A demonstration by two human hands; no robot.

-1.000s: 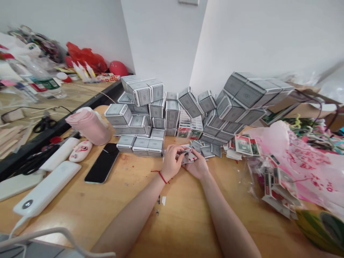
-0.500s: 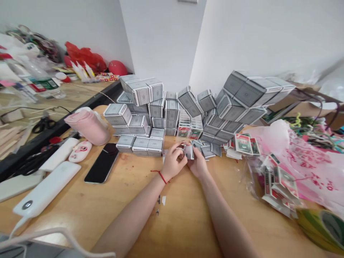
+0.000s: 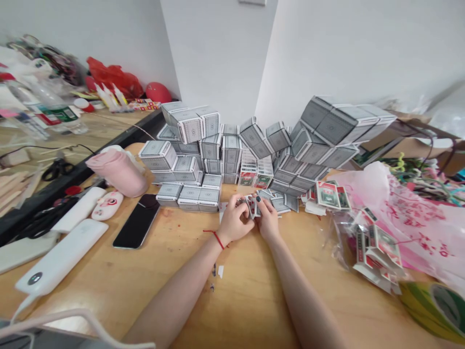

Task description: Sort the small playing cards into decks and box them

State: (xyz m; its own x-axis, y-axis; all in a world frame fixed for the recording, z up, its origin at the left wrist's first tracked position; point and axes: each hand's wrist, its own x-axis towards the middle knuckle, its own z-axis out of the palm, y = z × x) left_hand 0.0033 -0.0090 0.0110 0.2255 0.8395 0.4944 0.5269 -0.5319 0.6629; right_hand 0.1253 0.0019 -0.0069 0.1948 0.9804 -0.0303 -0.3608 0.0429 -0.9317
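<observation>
We see a pale wooden desk (image 3: 250, 291) pushed into a corner where two white walls (image 3: 218, 53) meet. The left hand (image 3: 234, 224), with a red cord (image 3: 218, 238) at its wrist, and the right hand (image 3: 268, 220) meet near the desk's middle. The fingers of both hands are curled around a small bunch of playing cards (image 3: 253, 205), held just above the wood.

Just behind the hands, grey patterned card boxes (image 3: 203, 145) are stacked against the corner. The stacks on the right lean and tumble. Loose red-and-green packs (image 3: 329, 194) lie to the right, beside a pink plastic bag (image 3: 407, 218).

To the left lie a black phone (image 3: 137, 226), a white power bank (image 3: 60, 259) and a pink bottle (image 3: 118, 170) on its side. Small paper scraps (image 3: 219, 271) lie on the bare wood near the left forearm. A second desk (image 3: 105, 123) beyond a dark gap carries a red bag (image 3: 114, 77) and other clutter.
</observation>
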